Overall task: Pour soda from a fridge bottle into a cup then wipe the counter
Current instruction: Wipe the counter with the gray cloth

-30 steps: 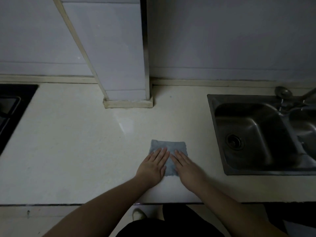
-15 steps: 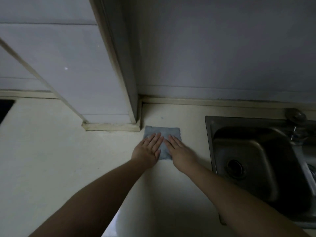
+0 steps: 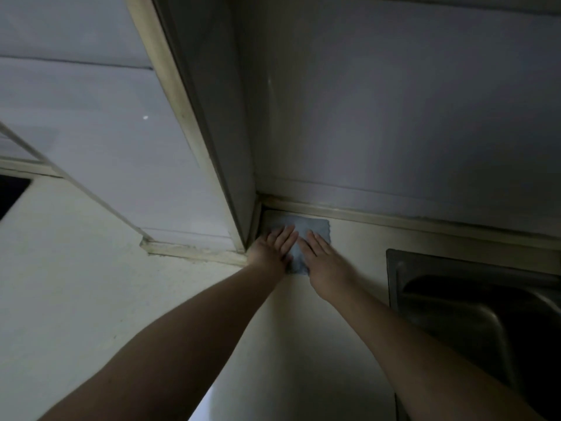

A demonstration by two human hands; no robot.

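A small grey-blue cloth (image 3: 315, 228) lies flat on the pale counter (image 3: 91, 284), pushed into the back corner where the wall meets a tiled pillar. My left hand (image 3: 273, 247) presses flat on the cloth's left half, fingers straight and together. Beside it, my right hand (image 3: 321, 256) presses flat on the right half. Both arms are stretched far forward. No bottle or cup is in view.
The tiled pillar (image 3: 170, 165) stands on the counter just left of the cloth. A steel sink (image 3: 473, 305) is set into the counter at the right. A dark stove edge (image 3: 12, 192) shows at far left. A raised strip runs along the wall's foot.
Both hands have slid the cloth away from me across the counter, from near the front edge to the back corner by the pillar. My head has moved forward with them.
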